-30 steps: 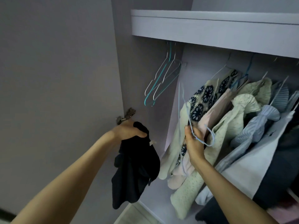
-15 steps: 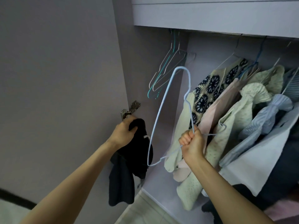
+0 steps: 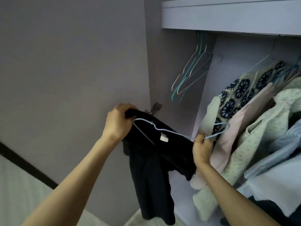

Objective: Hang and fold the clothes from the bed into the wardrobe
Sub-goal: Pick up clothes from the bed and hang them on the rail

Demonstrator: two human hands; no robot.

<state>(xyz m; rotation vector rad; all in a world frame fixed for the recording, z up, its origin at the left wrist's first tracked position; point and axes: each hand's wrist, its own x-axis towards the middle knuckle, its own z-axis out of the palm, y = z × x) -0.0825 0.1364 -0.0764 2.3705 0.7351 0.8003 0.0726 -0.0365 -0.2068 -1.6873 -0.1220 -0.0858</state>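
A black garment [image 3: 156,168] with a white label hangs from my left hand [image 3: 118,123], which grips its top edge in front of the open wardrobe door. My right hand [image 3: 202,148] holds a pale blue wire hanger [image 3: 172,130] near its hook end. The hanger lies across the garment's top, one end tucked into the neck opening by my left hand. Its hook points right toward the hung clothes. The lower part of the garment dangles freely.
Several empty wire hangers [image 3: 190,75] hang at the rail's left end under the wardrobe shelf [image 3: 228,15]. Hung clothes [image 3: 254,121] crowd the right side, with a patterned top [image 3: 237,93] nearest. The open door [image 3: 73,62] stands at the left, its hinge [image 3: 156,107] behind the garment.
My right hand has swung the hanger down from upright to lie across the black garment. My left hand has lifted the garment's top edge and spread it toward the hanger.
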